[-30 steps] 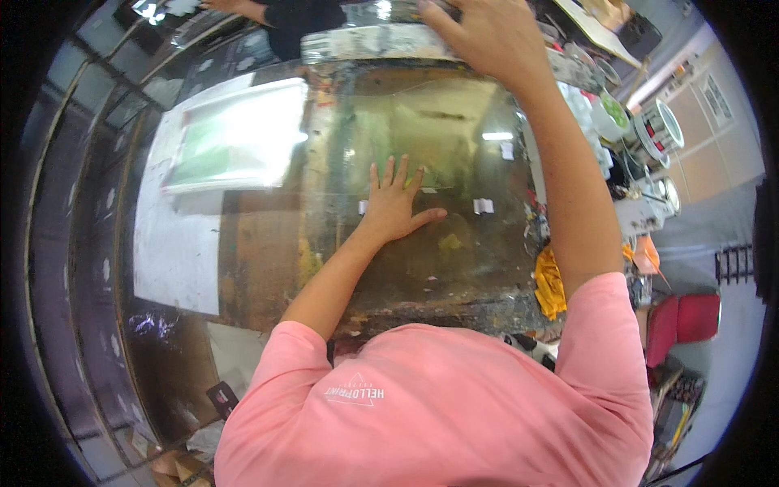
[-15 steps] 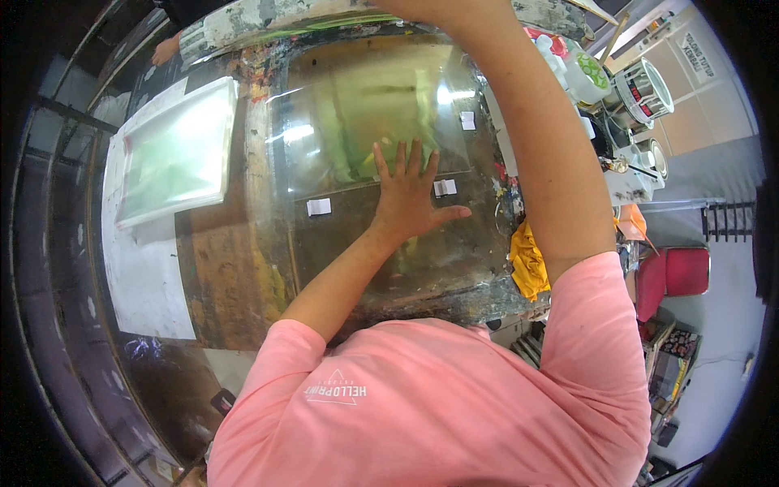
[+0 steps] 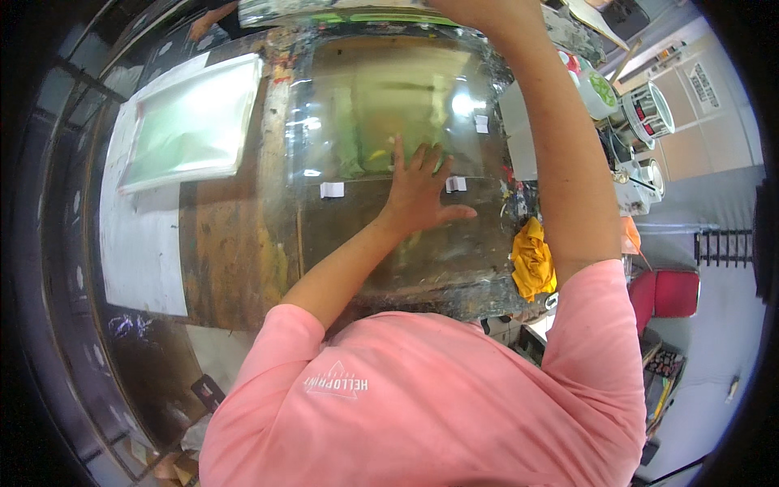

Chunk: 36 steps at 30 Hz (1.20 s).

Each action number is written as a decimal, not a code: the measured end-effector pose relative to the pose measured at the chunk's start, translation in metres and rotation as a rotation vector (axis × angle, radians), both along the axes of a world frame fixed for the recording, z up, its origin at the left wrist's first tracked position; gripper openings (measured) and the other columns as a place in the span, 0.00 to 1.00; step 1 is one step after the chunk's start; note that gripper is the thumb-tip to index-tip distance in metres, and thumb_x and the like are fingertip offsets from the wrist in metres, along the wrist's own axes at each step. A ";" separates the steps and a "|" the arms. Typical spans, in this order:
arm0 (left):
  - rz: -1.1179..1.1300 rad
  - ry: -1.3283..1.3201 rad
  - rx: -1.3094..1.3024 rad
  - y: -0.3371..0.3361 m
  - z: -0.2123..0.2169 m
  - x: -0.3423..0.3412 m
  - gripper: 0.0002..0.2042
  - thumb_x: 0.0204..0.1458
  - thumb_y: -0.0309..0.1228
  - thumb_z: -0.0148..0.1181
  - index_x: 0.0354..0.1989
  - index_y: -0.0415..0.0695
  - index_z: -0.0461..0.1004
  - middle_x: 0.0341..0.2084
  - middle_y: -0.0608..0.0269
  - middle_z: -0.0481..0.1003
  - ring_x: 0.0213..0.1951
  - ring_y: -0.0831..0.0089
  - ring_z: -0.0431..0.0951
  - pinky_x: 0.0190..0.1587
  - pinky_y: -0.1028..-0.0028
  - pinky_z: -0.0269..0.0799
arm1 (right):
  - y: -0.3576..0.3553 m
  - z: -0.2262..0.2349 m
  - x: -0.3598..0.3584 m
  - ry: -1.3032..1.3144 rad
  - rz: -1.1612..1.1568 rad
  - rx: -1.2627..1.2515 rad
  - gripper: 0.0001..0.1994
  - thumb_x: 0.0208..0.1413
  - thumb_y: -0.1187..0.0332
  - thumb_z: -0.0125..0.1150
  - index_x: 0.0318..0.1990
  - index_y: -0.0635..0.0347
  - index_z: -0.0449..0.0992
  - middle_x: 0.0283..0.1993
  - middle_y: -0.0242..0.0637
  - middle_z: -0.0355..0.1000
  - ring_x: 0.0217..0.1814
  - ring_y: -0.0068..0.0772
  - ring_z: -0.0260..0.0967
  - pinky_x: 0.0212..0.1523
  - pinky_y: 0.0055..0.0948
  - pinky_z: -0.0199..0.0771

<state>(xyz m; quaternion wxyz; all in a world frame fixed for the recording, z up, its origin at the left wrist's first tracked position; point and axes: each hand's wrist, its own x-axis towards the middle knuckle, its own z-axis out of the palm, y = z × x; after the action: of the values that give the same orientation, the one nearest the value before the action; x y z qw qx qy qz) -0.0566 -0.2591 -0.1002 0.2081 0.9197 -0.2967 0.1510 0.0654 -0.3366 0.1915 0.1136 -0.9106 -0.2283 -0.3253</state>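
Observation:
My left hand rests with fingers spread near the front edge of a clear plastic sheet on the worktable. Small folded white tabs lie by that front edge, one beside my left hand, and another tab sits at the sheet's right edge. Through the sheet a greenish-yellow area shows. My right forearm reaches to the far side, toward a long paint-stained bar with a green strip. The top of the picture cuts off my right hand's fingers, so any grip there is hidden.
A stack of clear sheets lies on white paper at the left. To the right are a crumpled yellow cloth, white tubs and a red chair. Another person's hand shows at the far left.
The whole view has shifted slightly, with the table sitting a little farther right and higher. My left hand stays on the sheet, its fingers a bit more bent. My right arm still reaches far forward.

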 end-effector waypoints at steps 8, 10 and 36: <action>0.267 0.217 -1.215 0.125 0.105 0.026 0.51 0.46 0.51 0.83 0.73 0.33 0.64 0.38 0.62 0.79 0.37 0.69 0.78 0.49 0.66 0.79 | -0.004 -0.047 -0.021 -0.126 0.014 0.010 0.24 0.64 0.46 0.56 0.39 0.62 0.81 0.34 0.53 0.81 0.40 0.58 0.79 0.48 0.53 0.71; 0.282 0.367 -1.188 0.153 0.129 0.022 0.55 0.41 0.51 0.85 0.71 0.30 0.62 0.44 0.55 0.82 0.45 0.67 0.82 0.52 0.66 0.79 | -0.009 -0.076 -0.041 -0.121 0.033 -0.051 0.26 0.68 0.47 0.55 0.59 0.60 0.80 0.39 0.50 0.83 0.44 0.57 0.80 0.50 0.51 0.72; 0.578 0.125 -0.134 0.167 -0.008 -0.042 0.59 0.23 0.68 0.82 0.68 0.43 0.75 0.47 0.60 0.72 0.54 0.60 0.69 0.61 0.56 0.55 | -0.011 -0.261 0.074 0.338 0.078 -0.195 0.24 0.65 0.39 0.60 0.46 0.51 0.82 0.42 0.40 0.79 0.46 0.47 0.80 0.42 0.50 0.82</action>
<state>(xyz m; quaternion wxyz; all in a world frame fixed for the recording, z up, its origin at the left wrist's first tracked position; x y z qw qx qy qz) -0.0989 -0.0926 -0.1078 0.2348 0.9577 0.0015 0.1663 0.1390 -0.3472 -0.0694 0.0743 -0.9493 -0.2716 -0.1395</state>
